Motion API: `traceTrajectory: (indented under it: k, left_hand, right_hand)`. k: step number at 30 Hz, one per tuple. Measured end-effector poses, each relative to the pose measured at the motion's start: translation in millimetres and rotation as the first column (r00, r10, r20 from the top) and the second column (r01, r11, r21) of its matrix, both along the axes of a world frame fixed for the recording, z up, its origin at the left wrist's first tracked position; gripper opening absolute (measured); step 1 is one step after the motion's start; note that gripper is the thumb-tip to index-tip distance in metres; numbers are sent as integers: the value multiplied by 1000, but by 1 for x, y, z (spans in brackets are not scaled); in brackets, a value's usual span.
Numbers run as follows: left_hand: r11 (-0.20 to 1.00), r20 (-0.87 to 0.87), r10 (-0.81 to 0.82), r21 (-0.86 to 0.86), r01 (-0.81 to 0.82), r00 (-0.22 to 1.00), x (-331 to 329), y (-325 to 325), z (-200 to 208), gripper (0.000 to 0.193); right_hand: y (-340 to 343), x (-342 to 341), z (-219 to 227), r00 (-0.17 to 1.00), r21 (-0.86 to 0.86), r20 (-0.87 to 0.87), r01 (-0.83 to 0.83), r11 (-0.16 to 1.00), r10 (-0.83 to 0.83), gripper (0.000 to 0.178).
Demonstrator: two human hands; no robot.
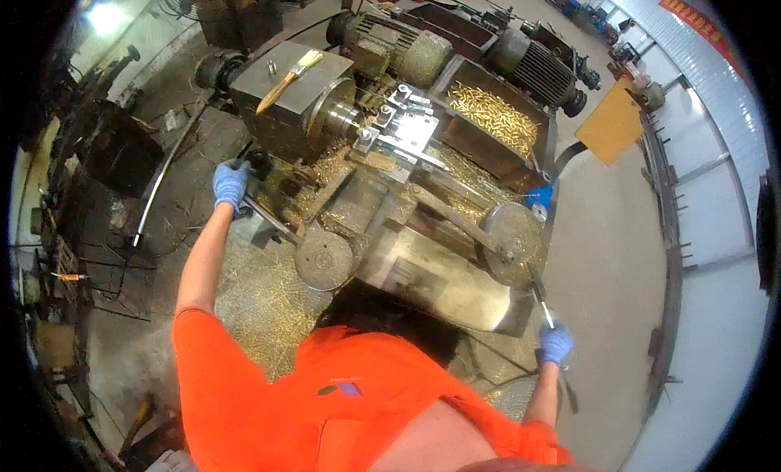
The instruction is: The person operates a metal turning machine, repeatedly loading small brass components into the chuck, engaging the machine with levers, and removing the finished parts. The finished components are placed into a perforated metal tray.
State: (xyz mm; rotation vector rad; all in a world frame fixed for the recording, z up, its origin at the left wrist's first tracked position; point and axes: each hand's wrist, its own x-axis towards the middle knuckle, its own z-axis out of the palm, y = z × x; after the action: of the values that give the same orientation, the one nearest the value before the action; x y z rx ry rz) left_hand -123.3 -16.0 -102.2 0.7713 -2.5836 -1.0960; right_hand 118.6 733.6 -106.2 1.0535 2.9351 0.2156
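I stand over a grey metal lathe (325, 106) strewn with brass shavings. My left hand (230, 185), in a blue glove, is closed around a long metal lever (268, 220) at the machine's left side, near a round grey handwheel (324, 261). My right hand (555, 343), also blue-gloved, grips the thin handle (543, 305) that sticks out from a second round wheel (511, 234) at the right. My orange shirt fills the lower middle.
A paintbrush (286, 79) lies on top of the lathe housing. A tray of small brass parts (495, 118) sits at the back right beside electric motors (533, 61). Brass chips cover the floor at left (260, 301). Metal racks line both sides.
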Motion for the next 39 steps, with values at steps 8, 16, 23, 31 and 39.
traceTrajectory:
  k: [8, 16, 23, 31, 39]
  left_hand:
    - [998, -130, -19, 61, 27, 991, 46, -5, -4, 29]
    - [964, -74, 169, 220, -149, 983, 150, 3, -8, 19]
    - [931, -123, 291, 266, -251, 949, 168, 8, -11, 18]
    - [940, -123, 243, 276, -202, 962, 164, -16, -34, 13]
    - [953, -165, 268, 192, -235, 949, 167, -19, -38, 17]
  right_hand:
    - [89, -101, 12, 994, 186, 74, -92, 978, 80, 31]
    - [156, -92, 11, 992, 190, 122, -36, 981, 13, 33]
    - [147, -5, -5, 993, 164, -71, -82, 983, 95, 33]
    - [199, 65, -27, 997, 187, 27, 72, 980, -79, 28]
    - [165, 68, -9, 987, 134, 54, 142, 981, -150, 28]
